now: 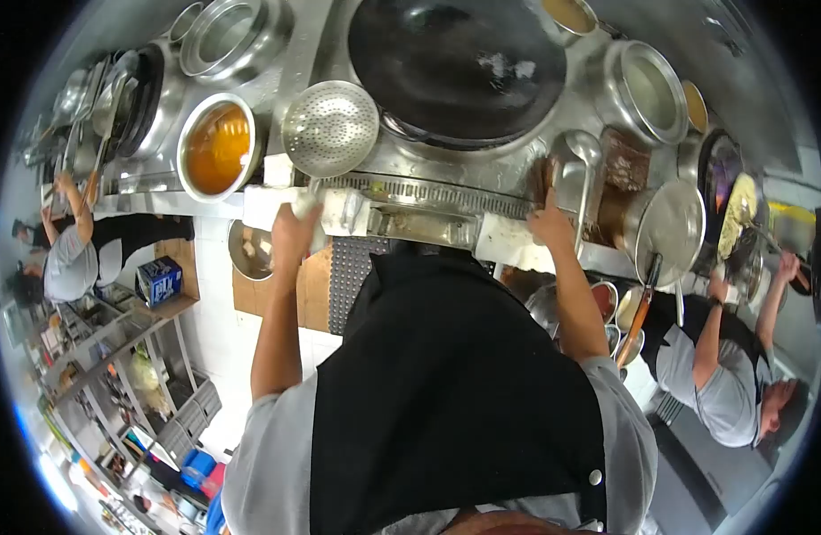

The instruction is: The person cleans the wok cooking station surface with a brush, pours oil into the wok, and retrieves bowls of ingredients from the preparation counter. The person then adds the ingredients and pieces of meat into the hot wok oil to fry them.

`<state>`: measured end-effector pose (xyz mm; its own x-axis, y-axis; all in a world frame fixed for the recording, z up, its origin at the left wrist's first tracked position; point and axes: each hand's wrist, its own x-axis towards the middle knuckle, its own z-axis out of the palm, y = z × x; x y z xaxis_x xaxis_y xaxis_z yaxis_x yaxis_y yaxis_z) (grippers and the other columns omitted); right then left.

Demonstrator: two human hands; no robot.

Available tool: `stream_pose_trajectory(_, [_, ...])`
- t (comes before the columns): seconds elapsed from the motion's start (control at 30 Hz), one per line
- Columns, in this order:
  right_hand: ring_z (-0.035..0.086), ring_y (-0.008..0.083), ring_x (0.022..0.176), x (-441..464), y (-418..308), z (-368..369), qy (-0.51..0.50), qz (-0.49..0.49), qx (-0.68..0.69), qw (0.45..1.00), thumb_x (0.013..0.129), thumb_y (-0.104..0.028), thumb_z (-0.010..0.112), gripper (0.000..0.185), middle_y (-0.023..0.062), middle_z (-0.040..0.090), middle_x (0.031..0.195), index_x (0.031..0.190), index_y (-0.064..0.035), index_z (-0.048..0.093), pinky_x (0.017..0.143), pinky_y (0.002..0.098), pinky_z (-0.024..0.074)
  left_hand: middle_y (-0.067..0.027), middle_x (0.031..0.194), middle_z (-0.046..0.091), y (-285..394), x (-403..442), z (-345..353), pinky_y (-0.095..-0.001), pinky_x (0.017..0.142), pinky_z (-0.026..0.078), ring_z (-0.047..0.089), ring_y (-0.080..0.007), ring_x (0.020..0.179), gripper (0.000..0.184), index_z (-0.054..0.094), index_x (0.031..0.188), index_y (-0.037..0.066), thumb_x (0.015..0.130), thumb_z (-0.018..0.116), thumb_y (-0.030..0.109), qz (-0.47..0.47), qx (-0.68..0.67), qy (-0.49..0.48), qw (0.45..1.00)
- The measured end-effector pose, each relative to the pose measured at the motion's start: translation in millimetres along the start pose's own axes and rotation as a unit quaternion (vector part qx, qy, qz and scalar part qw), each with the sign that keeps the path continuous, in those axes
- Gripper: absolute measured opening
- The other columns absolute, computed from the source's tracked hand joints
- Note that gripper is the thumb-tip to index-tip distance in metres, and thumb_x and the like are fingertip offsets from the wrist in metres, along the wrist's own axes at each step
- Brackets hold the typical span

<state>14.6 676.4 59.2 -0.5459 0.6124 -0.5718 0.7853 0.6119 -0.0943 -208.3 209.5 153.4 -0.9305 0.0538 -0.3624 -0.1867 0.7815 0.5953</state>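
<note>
My left hand (295, 232) is closed around the handle of a round perforated skimmer (331, 130), whose bowl lies over the stove edge just left of the wok. A white cloth (346, 210) lies beside that hand. My right hand (553, 223) is at the stove's front edge, over another white cloth (510, 241). Its fingers look curled, and what they hold, if anything, is hidden. Just right of it lies a metal ladle (585, 150), its handle running toward me. The large black wok (455, 71) sits on the burner ahead, with a wet shine inside.
A bowl of orange liquid (218, 147) stands left of the skimmer. Steel pots (651, 92) stand right of the wok. Below left is a pan (250, 250) with pale pieces. Co-workers (72, 259) work at the far left, and another person (722, 374) handles a wok at right.
</note>
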Motion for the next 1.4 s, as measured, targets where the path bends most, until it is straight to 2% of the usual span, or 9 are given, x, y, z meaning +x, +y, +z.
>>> stream_pose_trajectory(0.17, [0.062,0.0407,0.124,-43.7,-23.1,-51.6,-0.057,-0.115,-0.005,0.992,0.084,-0.04,0.073,0.079,0.0258,0.066,0.132,0.155,-0.0173,0.047,0.106,0.0462,0.0493,-0.0243,0.145,0.056,-48.5,-7.0,46.6,-0.0496,0.112,0.043,0.052,-0.0393,0.136,0.052,0.069,0.114,-0.003,0.078,0.085,0.032,0.365,0.168,-0.017,0.916])
stream_pose_trajectory(0.57, [0.066,0.0371,0.116,-64.1,-295.2,-32.3,-0.069,-0.415,-0.161,0.893,0.09,-0.023,0.059,0.054,0.0202,0.069,0.124,0.143,-0.0184,0.061,0.1,0.0463,0.0521,-0.0183,0.131,0.064,-84.0,-4.4,67.4,-0.0463,0.109,0.044,0.058,-0.0355,0.125,0.055,0.069,0.117,-0.001,0.076,0.081,0.033,0.231,0.102,-0.092,0.963])
stream_pose_trajectory(0.7, [0.067,0.0366,0.112,-85.7,-340.8,-27.6,-0.043,-0.446,-0.156,0.88,0.087,-0.018,0.06,0.052,0.0204,0.07,0.119,0.139,-0.0161,0.065,0.095,0.0477,0.0546,-0.0194,0.137,0.062,-77.6,-30.5,8.4,-0.0467,0.113,0.042,0.057,-0.0354,0.128,0.051,0.073,0.109,-0.001,0.074,0.085,0.035,0.307,0.117,0.072,0.942])
stream_pose_trajectory(0.77, [0.068,0.0381,0.109,-73.9,-344.4,-5.3,-0.03,-0.475,-0.129,0.87,0.086,-0.018,0.06,0.051,0.0212,0.071,0.114,0.137,-0.0148,0.065,0.092,0.0485,0.0556,-0.0192,0.132,0.067,-94.9,-33.8,-8.0,-0.0441,0.106,0.048,0.064,-0.0328,0.119,0.048,0.074,0.105,-0.002,0.076,0.086,0.035,0.201,0.193,0.225,0.934])
stream_pose_trajectory(0.8, [0.069,0.0387,0.107,-76.1,-349.8,-0.9,-0.022,-0.476,-0.123,0.871,0.086,-0.017,0.061,0.047,0.0214,0.071,0.112,0.133,-0.0119,0.066,0.091,0.0494,0.0557,-0.0177,0.123,0.07,-109.2,-27.4,-13.1,-0.0415,0.099,0.051,0.067,-0.0297,0.11,0.046,0.074,0.106,-0.002,0.079,0.085,0.034,0.099,0.006,0.107,0.989])
stream_pose_trajectory(0.87, [0.069,0.0392,0.105,-79.7,-357.8,1.2,-0.011,-0.479,-0.116,0.87,0.086,-0.017,0.061,0.043,0.0215,0.072,0.11,0.128,-0.009,0.068,0.09,0.0502,0.0558,-0.0117,0.098,0.075,-149.1,-9.9,-10.4,-0.0342,0.077,0.057,0.071,-0.0204,0.084,0.041,0.073,0.113,-0.002,0.086,0.08,0.027,-0.116,-0.333,-0.107,0.929])
stream_pose_trajectory(1.03, [0.07,0.042,0.1,-85.4,-379.0,-13.6,0.011,-0.446,-0.145,0.883,0.085,-0.013,0.06,0.026,0.0237,0.073,0.1,0.107,-0.0031,0.067,0.086,0.0533,0.0556,-0.0089,0.091,0.072,-99.9,-6.7,-63.5,-0.0308,0.062,0.054,0.066,-0.0154,0.07,0.033,0.071,0.114,-0.004,0.09,0.075,0.02,-0.078,-0.4,0.037,0.912])
stream_pose_trajectory(1.23, [0.071,0.042,0.1,-111.5,-395.0,-43.7,-0.007,-0.457,-0.107,0.883,0.085,-0.019,0.063,0.028,0.0216,0.074,0.101,0.109,-0.0061,0.07,0.088,0.0522,0.0554,-0.0094,0.093,0.074,-72.6,21.9,-122.1,-0.0321,0.077,0.056,0.069,-0.0165,0.082,0.042,0.069,0.118,-0.005,0.088,0.08,0.023,0.035,-0.318,0.136,0.938])
stream_pose_trajectory(1.4, [0.07,0.0397,0.102,-107.5,-344.4,-40.3,-0.037,-0.396,-0.201,0.895,0.085,-0.023,0.065,0.031,0.0195,0.075,0.103,0.111,-0.0085,0.072,0.09,0.0511,0.055,-0.0262,0.123,0.068,-64.9,42.6,-132.0,-0.0444,0.096,0.053,0.067,-0.0425,0.11,0.054,0.066,0.119,-0.008,0.081,0.085,0.025,0.133,-0.112,0.26,0.95])
